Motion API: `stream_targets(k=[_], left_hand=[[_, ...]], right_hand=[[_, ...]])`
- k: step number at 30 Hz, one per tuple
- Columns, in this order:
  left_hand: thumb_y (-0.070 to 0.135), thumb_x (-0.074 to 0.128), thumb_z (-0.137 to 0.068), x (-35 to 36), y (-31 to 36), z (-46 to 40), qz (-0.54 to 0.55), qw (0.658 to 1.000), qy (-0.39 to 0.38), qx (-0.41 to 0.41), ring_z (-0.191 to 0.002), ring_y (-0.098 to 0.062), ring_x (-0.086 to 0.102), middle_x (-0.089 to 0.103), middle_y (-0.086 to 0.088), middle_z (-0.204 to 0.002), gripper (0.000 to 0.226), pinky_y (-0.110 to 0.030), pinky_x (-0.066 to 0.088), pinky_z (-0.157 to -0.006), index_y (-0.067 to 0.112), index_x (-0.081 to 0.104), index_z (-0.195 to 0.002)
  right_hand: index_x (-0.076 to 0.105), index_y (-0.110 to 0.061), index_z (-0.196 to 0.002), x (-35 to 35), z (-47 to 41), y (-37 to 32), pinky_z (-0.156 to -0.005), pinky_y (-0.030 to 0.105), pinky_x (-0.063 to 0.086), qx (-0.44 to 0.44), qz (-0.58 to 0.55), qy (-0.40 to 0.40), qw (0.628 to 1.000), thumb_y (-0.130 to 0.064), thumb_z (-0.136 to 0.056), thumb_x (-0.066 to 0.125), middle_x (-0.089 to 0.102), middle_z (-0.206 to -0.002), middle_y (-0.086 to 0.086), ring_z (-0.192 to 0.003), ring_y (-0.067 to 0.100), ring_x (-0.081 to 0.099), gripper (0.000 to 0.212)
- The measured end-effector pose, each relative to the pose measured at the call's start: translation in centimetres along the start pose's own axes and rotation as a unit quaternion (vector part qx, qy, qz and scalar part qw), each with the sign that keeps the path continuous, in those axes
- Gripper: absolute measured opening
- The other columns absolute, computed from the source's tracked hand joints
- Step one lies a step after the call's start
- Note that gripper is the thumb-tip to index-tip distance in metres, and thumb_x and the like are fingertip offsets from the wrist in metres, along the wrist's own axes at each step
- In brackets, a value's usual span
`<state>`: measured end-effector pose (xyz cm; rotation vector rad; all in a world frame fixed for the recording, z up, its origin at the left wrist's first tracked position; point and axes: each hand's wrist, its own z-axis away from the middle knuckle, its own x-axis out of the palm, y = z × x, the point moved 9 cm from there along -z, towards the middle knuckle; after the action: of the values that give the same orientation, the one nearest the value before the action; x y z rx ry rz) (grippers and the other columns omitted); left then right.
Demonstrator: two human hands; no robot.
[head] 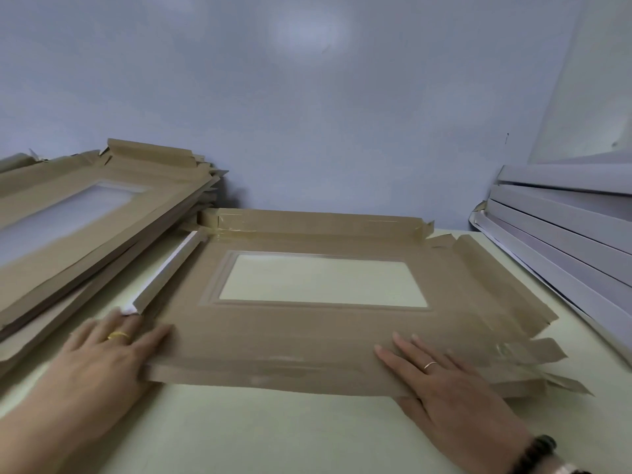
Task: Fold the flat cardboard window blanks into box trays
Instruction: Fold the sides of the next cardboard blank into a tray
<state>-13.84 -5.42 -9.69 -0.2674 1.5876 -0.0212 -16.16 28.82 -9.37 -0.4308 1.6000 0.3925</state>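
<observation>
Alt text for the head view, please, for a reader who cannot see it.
Two bare hands, left hand and right hand, press a flat brown cardboard window blank onto a pale table. A stack of brown blanks lies left, white folded trays right.

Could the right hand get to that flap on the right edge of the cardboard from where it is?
Probably yes. The right hand lies flat on the blank's near right corner, and the right flap lies just beyond its fingers, unfolded, with nothing on it. The white stack sits further right, clear of the path.
</observation>
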Motion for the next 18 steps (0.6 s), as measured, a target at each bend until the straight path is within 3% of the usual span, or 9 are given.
stream_targets(k=[2,3,6,8,10,12,14,15,18], left_hand=[[0.041,0.059,-0.079,-2.5,5.3,1.7,0.005,0.984,0.129,0.124,-0.095,-0.034,0.067,0.07,-0.007,-0.106,0.033,-0.035,0.05,-0.084,0.029,0.068,-0.108],[0.043,0.035,-0.093,-2.8,7.7,2.6,0.029,0.977,0.133,0.163,-0.094,-0.029,0.068,0.07,-0.004,-0.106,0.04,-0.027,0.043,-0.087,0.028,0.069,-0.108],[0.051,-0.003,-0.095,-2.9,11.1,3.2,0.081,0.97,0.063,0.221,-0.114,-0.011,0.058,0.058,0.011,-0.126,0.072,-0.019,0.03,-0.092,0.03,0.06,-0.123],[0.077,-0.023,-0.067,-2.2,10.2,2.3,0.118,0.97,0.032,0.21,-0.137,0.005,0.01,0.006,0.031,-0.146,0.088,-0.009,0.01,-0.104,0.046,0.01,-0.142],[0.086,-0.028,-0.039,-0.4,7.4,1.4,0.109,0.978,-0.011,0.176,-0.132,0.009,-0.02,-0.028,0.039,-0.132,0.095,-0.011,-0.003,-0.107,0.055,-0.023,-0.129],[0.09,-0.016,-0.038,0.7,4.5,0.7,0.115,0.981,-0.02,0.157,-0.133,0.008,-0.019,-0.028,0.039,-0.131,0.097,-0.017,0.002,-0.111,0.054,-0.027,-0.127],[0.093,-0.008,-0.04,1.3,2.0,0.0,0.144,0.981,-0.016,0.131,-0.133,0.008,-0.012,-0.02,0.038,-0.135,0.102,-0.022,0.009,-0.112,0.048,-0.023,-0.131],[0.096,-0.01,-0.038,1.7,1.0,-0.3,0.158,0.98,-0.01,0.119,-0.131,0.009,-0.009,-0.016,0.039,-0.136,0.107,-0.023,0.011,-0.112,0.046,-0.019,-0.133],[0.098,-0.005,-0.045,2.6,-0.9,-1.1,0.182,0.976,0.006,0.122,-0.133,0.007,0.002,-0.006,0.039,-0.139,0.099,-0.026,0.019,-0.11,0.055,0.0,-0.134]], right_hand=[[0.048,-0.04,-0.13,-1.4,-0.2,-1.0,-0.094,0.019,0.043,-0.01,0.008,0.042,0.999,-0.042,-0.079,0.053,0.043,-0.141,-0.005,-0.125,0.004,0.045,0.052],[0.063,-0.035,-0.116,-1.7,-0.2,-1.4,-0.078,0.021,0.052,-0.027,-0.002,0.058,0.998,-0.041,-0.067,0.058,0.061,-0.122,-0.007,-0.108,0.004,0.06,0.049],[0.07,-0.034,-0.104,-1.3,-0.1,-2.7,-0.072,0.023,0.055,-0.097,0.021,0.08,0.992,-0.031,-0.065,0.07,0.067,-0.11,-0.011,-0.099,0.006,0.065,0.04],[0.067,-0.035,-0.109,-1.2,0.4,-2.0,-0.078,0.018,0.051,-0.1,0.002,0.056,0.993,-0.037,-0.068,0.075,0.064,-0.115,-0.014,-0.104,0.004,0.062,0.042],[0.062,-0.037,-0.117,-1.2,0.7,-0.4,-0.087,0.013,0.039,-0.057,-0.004,0.011,0.998,-0.051,-0.078,0.055,0.059,-0.122,-0.018,-0.11,0.002,0.058,0.041],[0.032,-0.043,-0.137,-0.5,1.0,1.4,-0.101,0.008,0.016,-0.014,-0.015,-0.058,0.998,-0.072,-0.079,0.01,0.029,-0.143,-0.025,-0.133,0.001,0.031,0.069],[-0.016,-0.055,-0.13,0.2,1.5,3.3,-0.103,0.008,-0.014,-0.017,-0.017,-0.042,0.999,-0.081,-0.058,-0.025,-0.02,-0.138,-0.038,-0.133,-0.008,-0.02,0.078],[-0.024,-0.057,-0.124,0.5,1.9,4.1,-0.102,0.009,-0.02,-0.022,-0.014,-0.046,0.999,-0.079,-0.06,-0.026,-0.028,-0.131,-0.04,-0.128,-0.01,-0.029,0.068],[-0.025,-0.055,-0.124,0.9,2.8,6.3,-0.107,0.012,-0.015,-0.012,-0.018,-0.06,0.998,-0.072,-0.076,-0.002,-0.026,-0.132,-0.04,-0.128,-0.012,-0.028,0.055]])
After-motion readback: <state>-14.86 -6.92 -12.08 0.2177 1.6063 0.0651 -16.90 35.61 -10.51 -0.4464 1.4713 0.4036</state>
